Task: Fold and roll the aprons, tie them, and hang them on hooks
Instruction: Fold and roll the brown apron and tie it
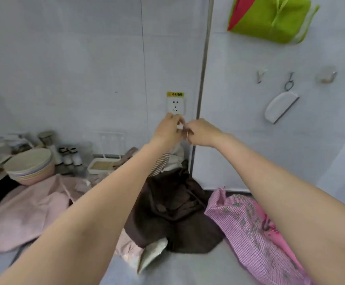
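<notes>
Both arms reach out over the worktop point(188, 270) toward the wall, and the two hands meet just under the wall socket point(175, 105). The left hand point(168, 130) has its fingers curled in, pinching a small white strip of tie point(180, 126), and the right hand point(202, 132) pinches a thin white strand that runs down from the same spot; the two grips are almost touching each other. Directly below the hands a striped and white apron point(163, 163) hangs bunched, though blur hides how the tie joins it. Beneath that, on the worktop, lies a crumpled dark brown apron point(175, 212). Down and to the left of the hands a pale pink apron point(29, 210) lies spread flat, its far edge just beside a stack of pastel bowls point(29, 167). Down and to the right, under the right forearm, sits a pink checked apron point(256, 233). Up and well to the right of the hands, a green apron point(274, 19), folded and tied, hangs high on the wall, and below it there are wall hooks point(260, 76), one carrying a white scoop-like tool point(280, 106).
</notes>
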The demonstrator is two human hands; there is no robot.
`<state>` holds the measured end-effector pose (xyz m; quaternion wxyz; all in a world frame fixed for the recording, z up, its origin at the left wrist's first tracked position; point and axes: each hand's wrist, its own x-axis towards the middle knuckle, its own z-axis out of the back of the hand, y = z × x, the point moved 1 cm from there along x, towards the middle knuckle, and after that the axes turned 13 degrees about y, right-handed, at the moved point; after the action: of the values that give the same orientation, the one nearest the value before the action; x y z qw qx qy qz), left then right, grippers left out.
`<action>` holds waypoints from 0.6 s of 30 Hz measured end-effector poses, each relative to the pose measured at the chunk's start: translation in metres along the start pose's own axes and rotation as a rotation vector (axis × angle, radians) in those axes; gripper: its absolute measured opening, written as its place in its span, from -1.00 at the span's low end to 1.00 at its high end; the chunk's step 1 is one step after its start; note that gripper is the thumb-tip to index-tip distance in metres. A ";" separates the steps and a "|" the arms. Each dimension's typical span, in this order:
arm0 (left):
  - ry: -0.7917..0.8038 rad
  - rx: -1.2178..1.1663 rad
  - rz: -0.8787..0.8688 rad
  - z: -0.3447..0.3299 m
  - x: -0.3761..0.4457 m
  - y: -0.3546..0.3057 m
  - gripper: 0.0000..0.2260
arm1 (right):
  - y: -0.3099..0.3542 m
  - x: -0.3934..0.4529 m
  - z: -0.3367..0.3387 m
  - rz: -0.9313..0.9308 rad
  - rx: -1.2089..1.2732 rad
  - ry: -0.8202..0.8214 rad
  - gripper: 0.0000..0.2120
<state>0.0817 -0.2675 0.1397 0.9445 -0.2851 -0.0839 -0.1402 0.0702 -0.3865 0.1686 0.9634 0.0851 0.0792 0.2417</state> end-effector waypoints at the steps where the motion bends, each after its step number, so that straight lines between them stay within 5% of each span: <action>1: 0.123 0.033 0.038 -0.009 -0.018 0.031 -0.75 | 0.011 0.004 -0.031 -0.024 0.035 0.123 -0.77; 8: 0.691 0.222 0.109 -0.043 -0.112 0.155 -0.68 | 0.058 0.022 -0.175 -0.225 0.257 0.530 -0.64; 15: 0.827 0.235 0.177 -0.055 -0.157 0.224 -0.57 | 0.108 0.040 -0.257 -0.364 0.434 0.486 -0.09; 18: 0.842 0.238 0.188 -0.066 -0.167 0.240 -0.45 | 0.130 0.043 -0.269 -0.360 0.212 0.577 -0.23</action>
<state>0.0038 -0.0771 -0.0784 0.9312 -0.0989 0.3186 -0.1469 -0.0035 -0.2197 -0.0717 0.9144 0.0974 0.3862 0.0728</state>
